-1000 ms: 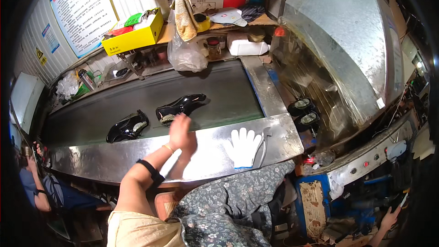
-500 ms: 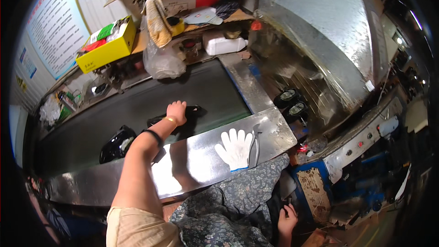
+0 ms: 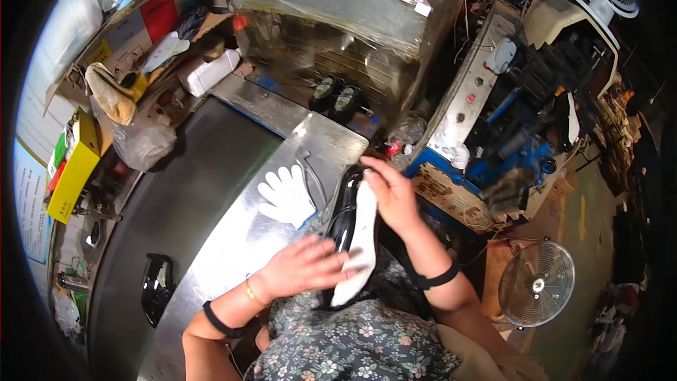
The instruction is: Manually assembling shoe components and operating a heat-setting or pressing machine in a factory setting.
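A glossy black shoe with a pale, sole-less underside is held over my lap, its underside turned up and to the right. My right hand grips its far end, with the thumb on the pale underside. Beside the near end is my left hand, fingers spread across the shoe's side and slightly blurred; firm contact is hard to judge. A white knit glove and metal pincers lie on the steel ledge to the left. Another black shoe rests on the dark conveyor belt.
Two black shoes stand by the metal hooded machine ahead. Right of me are a control panel with buttons and a floor fan. A yellow box and plastic bag sit along the left shelf.
My left hand has come back from the belt, and one of its shoes is now over my lap. My right hand has risen from the lower right onto that shoe. The view has turned right.
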`<act>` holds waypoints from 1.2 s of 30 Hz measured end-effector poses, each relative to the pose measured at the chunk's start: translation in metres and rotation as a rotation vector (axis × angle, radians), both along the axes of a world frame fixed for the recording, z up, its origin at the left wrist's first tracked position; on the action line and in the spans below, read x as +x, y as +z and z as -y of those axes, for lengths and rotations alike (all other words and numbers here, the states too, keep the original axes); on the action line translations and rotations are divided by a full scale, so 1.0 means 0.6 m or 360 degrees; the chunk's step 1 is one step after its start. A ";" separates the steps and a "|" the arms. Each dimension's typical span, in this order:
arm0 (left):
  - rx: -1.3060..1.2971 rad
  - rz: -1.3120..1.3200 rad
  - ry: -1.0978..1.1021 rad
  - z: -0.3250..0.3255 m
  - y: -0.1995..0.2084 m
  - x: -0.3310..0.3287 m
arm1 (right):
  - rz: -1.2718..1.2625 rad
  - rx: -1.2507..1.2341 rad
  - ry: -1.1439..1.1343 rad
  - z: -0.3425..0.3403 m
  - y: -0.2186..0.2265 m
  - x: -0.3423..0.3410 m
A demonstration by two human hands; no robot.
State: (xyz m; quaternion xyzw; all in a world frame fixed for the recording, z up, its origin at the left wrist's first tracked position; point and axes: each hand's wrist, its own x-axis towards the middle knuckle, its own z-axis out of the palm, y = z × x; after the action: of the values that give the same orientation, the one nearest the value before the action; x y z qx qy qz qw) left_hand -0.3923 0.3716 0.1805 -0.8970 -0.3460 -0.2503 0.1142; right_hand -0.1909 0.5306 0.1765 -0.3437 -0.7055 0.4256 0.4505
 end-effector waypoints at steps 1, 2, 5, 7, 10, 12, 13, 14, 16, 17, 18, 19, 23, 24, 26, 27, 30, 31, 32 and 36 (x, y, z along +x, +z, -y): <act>-0.0386 0.0190 0.0036 -0.012 -0.024 0.015 | 0.0120 0.0113 -0.0068 0.017 -0.008 0.005; -0.0762 0.0625 0.0216 -0.022 -0.064 0.039 | 0.0230 0.0206 0.0020 0.036 -0.014 0.016; -0.1595 0.1006 -0.0043 -0.033 -0.181 0.079 | 0.0408 0.0233 0.0005 0.059 -0.050 0.055; -0.2108 0.1659 -0.0221 -0.042 -0.145 0.097 | 0.0395 -0.0141 -0.0022 0.066 -0.053 0.096; -0.1928 0.2860 -0.0009 -0.077 -0.137 0.126 | 0.0358 0.0038 0.0045 0.089 -0.050 0.120; -0.1979 0.2736 -0.0033 -0.086 -0.088 0.152 | 0.0167 -0.0136 0.0317 0.107 -0.033 0.133; -0.2013 0.2618 -0.0063 -0.084 -0.071 0.160 | -0.0188 -0.0332 0.0372 0.119 -0.064 0.129; -0.1879 0.2483 -0.0058 -0.076 -0.062 0.170 | -0.0317 -0.0397 0.0399 0.126 -0.061 0.121; -0.1688 0.2089 0.0059 -0.031 -0.041 0.189 | -0.0311 -0.0449 0.0521 0.138 -0.063 0.128; -0.1476 0.1853 0.0098 -0.008 -0.045 0.193 | -0.0298 -0.0368 0.0559 0.153 -0.056 0.124; -0.1509 0.1834 0.0075 0.011 -0.046 0.187 | -0.0297 -0.0503 0.0690 0.174 -0.050 0.131; -0.1340 0.1766 0.0134 0.023 -0.046 0.182 | -0.0299 -0.0639 0.0821 0.193 -0.038 0.138; -0.1244 0.1321 0.0236 0.035 -0.016 0.160 | 0.0185 -0.0021 0.1081 0.230 -0.016 0.141; -0.1250 0.1181 0.0235 0.040 -0.010 0.160 | 0.0294 -0.0212 0.1076 0.242 -0.007 0.147; -0.1275 0.1041 0.0230 0.051 0.001 0.162 | 0.0329 -0.0255 0.1114 0.245 -0.001 0.143; -0.1190 0.0906 0.0260 0.056 0.010 0.163 | 0.0373 -0.0271 0.1159 0.247 0.000 0.141; -0.1347 0.1011 0.0017 0.053 0.027 0.159 | 0.0284 -0.0079 0.1044 0.264 -0.012 0.142; -0.1451 0.1135 -0.0056 0.051 0.033 0.159 | 0.0234 -0.0051 0.1041 0.267 -0.017 0.142; -0.1460 0.1146 -0.0050 0.054 0.022 0.161 | 0.0237 -0.0004 0.0983 0.269 -0.012 0.137; -0.1247 0.1375 -0.0089 0.054 -0.020 0.173 | 0.0314 0.0023 0.0897 0.273 -0.015 0.123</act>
State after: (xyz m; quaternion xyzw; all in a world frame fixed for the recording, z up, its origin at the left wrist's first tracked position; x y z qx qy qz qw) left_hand -0.2883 0.3389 0.1687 -0.6977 -0.4041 -0.4497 -0.3843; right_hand -0.1168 0.3668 0.1673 -0.1706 -0.8166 0.4934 0.2463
